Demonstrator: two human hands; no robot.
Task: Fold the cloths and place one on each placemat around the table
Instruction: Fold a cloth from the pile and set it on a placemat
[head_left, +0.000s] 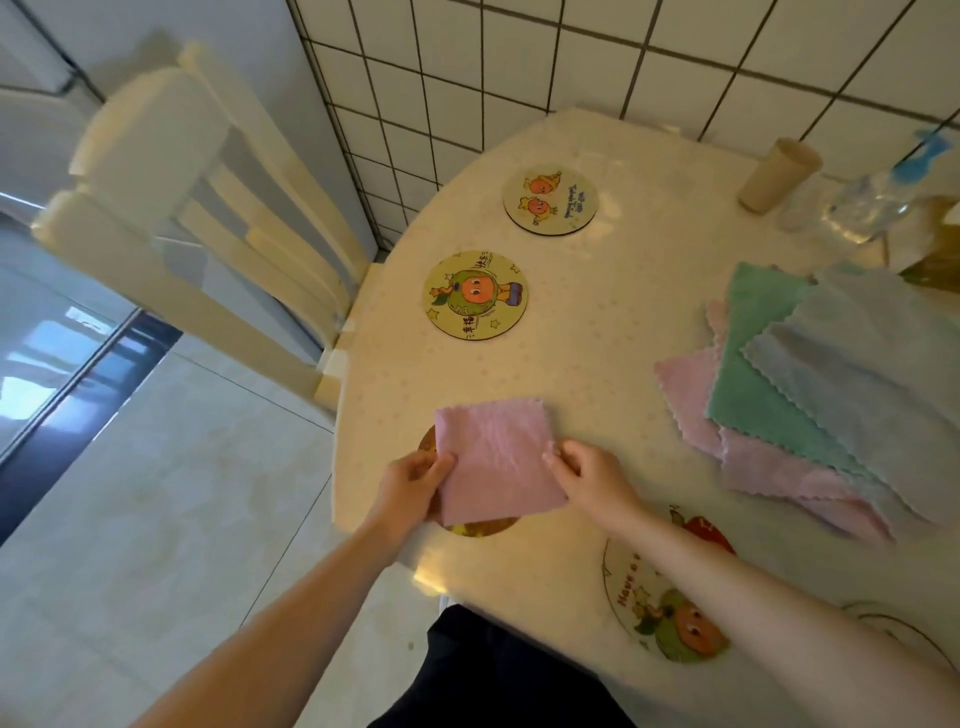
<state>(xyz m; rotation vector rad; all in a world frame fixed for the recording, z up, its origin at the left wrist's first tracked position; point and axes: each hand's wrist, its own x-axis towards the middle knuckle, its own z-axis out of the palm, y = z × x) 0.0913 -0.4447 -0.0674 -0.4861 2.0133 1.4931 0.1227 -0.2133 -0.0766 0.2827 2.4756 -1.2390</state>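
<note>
Placemat reading "Have a" lies beside hands' grip on pink cloth.

Left hand and right hand pinch opposite edges of folded pink square cloth over a mostly hidden round placemat. Unfolded pink, green, grey-blue cloth stack lies right.

Folded cloth lies on the near-left placemat at the table edge, covering most of it. Left hand at its left side, right hand at its right. Two placemats farther back: one mid-left, one beyond. Cloth stack right. Another placemat near, under the right forearm. Chair left of the table.
</note>
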